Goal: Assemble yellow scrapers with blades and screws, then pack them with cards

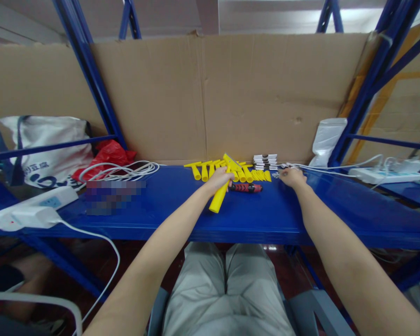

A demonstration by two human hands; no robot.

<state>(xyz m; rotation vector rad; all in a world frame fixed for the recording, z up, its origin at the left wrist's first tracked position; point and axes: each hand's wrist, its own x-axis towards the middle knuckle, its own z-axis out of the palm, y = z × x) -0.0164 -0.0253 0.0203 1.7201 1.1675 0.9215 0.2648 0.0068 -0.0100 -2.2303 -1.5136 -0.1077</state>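
My left hand (220,178) is closed round a yellow plastic T-shaped handle (220,196), holding it above the blue shelf (168,214). My right hand (292,177) rests on the shelf with fingers bent over a small heap of tiny screws (276,175); what its fingertips pinch is hidden. Between the hands lies a red and black screwdriver (247,187). Behind it sits a row of several yellow handles (203,170) and a stack of small white and black parts (265,161).
White cables (126,170), a red bag (110,154) and a white tote bag (52,144) lie at the left. White power strips sit at the left (31,205) and right (388,175). A cardboard sheet (231,93) backs the shelf. Blue rack posts (367,88) stand at both sides.
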